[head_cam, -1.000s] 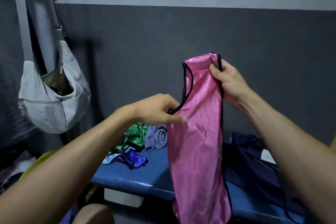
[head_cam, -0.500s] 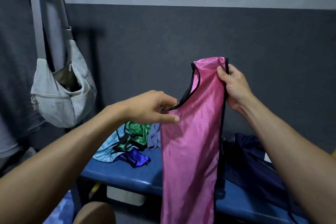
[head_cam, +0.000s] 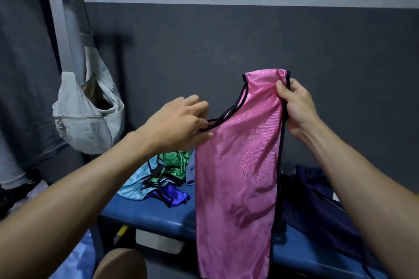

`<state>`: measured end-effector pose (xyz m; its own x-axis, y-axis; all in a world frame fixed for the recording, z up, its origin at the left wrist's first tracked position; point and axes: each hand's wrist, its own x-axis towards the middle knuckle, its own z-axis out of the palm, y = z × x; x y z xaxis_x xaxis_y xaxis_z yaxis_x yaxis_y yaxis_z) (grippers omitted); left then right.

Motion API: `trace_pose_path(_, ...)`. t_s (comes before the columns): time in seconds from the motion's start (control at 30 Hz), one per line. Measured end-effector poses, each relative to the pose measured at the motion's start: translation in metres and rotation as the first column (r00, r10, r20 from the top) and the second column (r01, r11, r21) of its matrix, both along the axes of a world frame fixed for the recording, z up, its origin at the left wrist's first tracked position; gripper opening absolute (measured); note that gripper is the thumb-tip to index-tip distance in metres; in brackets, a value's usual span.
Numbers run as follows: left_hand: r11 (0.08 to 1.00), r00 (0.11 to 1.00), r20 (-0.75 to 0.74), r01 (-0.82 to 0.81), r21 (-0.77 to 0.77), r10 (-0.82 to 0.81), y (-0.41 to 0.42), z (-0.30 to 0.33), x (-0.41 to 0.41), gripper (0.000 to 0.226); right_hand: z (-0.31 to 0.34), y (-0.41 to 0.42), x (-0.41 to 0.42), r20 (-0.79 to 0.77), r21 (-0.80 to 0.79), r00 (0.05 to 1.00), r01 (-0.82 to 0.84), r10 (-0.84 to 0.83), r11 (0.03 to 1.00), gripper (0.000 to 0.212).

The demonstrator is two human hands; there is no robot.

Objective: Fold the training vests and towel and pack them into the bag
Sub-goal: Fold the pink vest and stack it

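Pink training vest (head_cam: 238,165), already doubled lengthwise, held upright in the air above the front edge of the blue tabletop (head_cam: 158,217). The right hand (head_cam: 297,106) closes its grip on the shoulder-strap end at the top, thumb in front; the left hand (head_cam: 176,122) pinches the black-trimmed edge at the armhole curve between thumb and fingertips. The remaining vests (head_cam: 163,176), green, light blue and violet, lie heaped near the tabletop's left end, a lilac cloth just beside them, possibly the towel; a dark navy bag (head_cam: 317,199) lies toward the right end. A grey sling bag (head_cam: 88,120) hangs on the wall. To fold well, align the trimmed edges, keep the fabric taut between both grips, then lower it flat before halving it; the slick fabric will likely slide apart if released early.
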<state>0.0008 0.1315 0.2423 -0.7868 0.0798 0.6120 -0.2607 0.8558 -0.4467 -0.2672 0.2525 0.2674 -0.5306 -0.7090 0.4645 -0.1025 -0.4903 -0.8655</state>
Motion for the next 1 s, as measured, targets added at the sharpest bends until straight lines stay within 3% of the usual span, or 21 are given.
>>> trace_pose_path(0.13, 0.977, 0.994, -0.072, 0.097, 0.190, -0.085, -0.005, -0.003, 0.003, 0.038, 0.002, 0.001, -0.003, -0.004, -0.019, 1.000, 0.012, -0.012, 1.000, 0.006)
trace_pose_path(0.23, 0.822, 0.970, -0.178, 0.235, 0.518, -0.165, -0.007, -0.009, 0.005, 0.030, 0.005, 0.001, -0.004, 0.040, -0.061, 0.999, -0.023, 0.026, 0.998, 0.007)
trace_pose_path(0.27, 0.784, 0.966, -0.180, 0.257, 0.565, -0.187, -0.006, -0.012, 0.006, 0.026, 0.005, 0.000, -0.004, 0.066, -0.085, 0.996, -0.058, 0.064, 0.995, 0.007)
trace_pose_path(0.43, 0.881, 0.951, -0.163, 0.305, 0.361, -0.262, 0.009, -0.029, 0.004, 0.024, 0.005, -0.007, -0.007, 0.146, -0.119, 0.967, -0.194, 0.211, 0.974, 0.010)
trace_pose_path(0.63, 0.815, 0.919, -0.084, 0.380, 0.436, -0.384, 0.042, -0.022, -0.004, 0.026, -0.005, -0.020, -0.008, 0.241, 0.032, 0.963, -0.129, 0.118, 0.991, 0.015)
trace_pose_path(0.77, 0.785, 0.913, -0.032, 0.368, 0.498, -0.407, 0.041, -0.014, -0.007, 0.029, -0.007, -0.018, -0.008, 0.299, 0.028, 0.951, -0.094, 0.081, 0.995, 0.025)
trace_pose_path(1.0, 0.748, 0.906, -0.026, 0.365, 0.554, -0.422, 0.045, -0.006, -0.004, 0.028, -0.011, -0.012, -0.012, 0.305, 0.019, 0.948, -0.104, 0.094, 0.994, 0.019)
